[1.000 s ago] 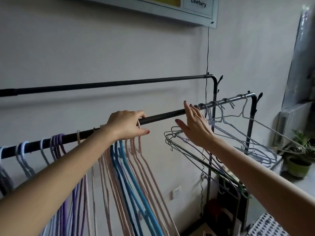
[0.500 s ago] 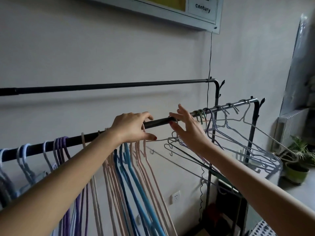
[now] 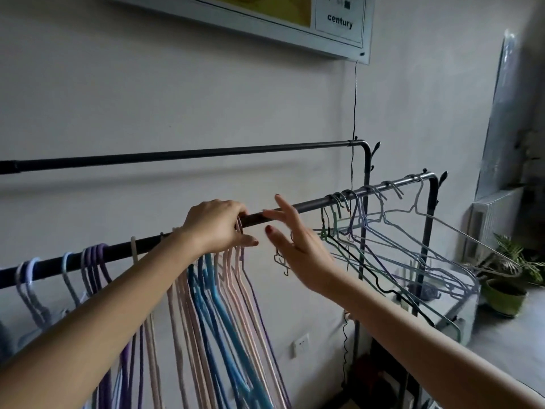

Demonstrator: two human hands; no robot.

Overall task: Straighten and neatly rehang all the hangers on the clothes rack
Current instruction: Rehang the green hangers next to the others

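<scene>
Two bare arms reaching up to the dark metal front rail point(image 3: 309, 203) of a double-bar clothes rack, sloping up from lower left to a bent corner at upper right. Left hand point(image 3: 216, 225) draped over the rail from above, fingers curled down around the hooks of the pale pink hangers point(image 3: 236, 278) bunched right beneath it; how tightly gripped, hard to tell. Right hand point(image 3: 298, 246) just beside, spread open with straight fingers, index tip touching or almost touching the rail, thumb pointing back toward the left hand; holding nothing.

Hanging straight and close together under the left hand: the pink hangers and a few bright blue plastic hangers point(image 3: 218, 302). Further left along the rail, spaced out, purple hangers point(image 3: 98, 261) and pale lilac hangers point(image 3: 28, 278) near the frame's left edge.

Right of the right hand, a short bare stretch of rail, then thin wire hangers point(image 3: 392, 246) in grey, green and black, tilted and tangled, splaying out toward the right end post. One small wire hook point(image 3: 281, 262) dangling below the rail, partly hidden behind the right palm.

Higher back rail point(image 3: 182, 154) bare along its visible length, close to the grey wall. Potted green plant point(image 3: 508, 278) on the floor at far right, well apart from the rack.
</scene>
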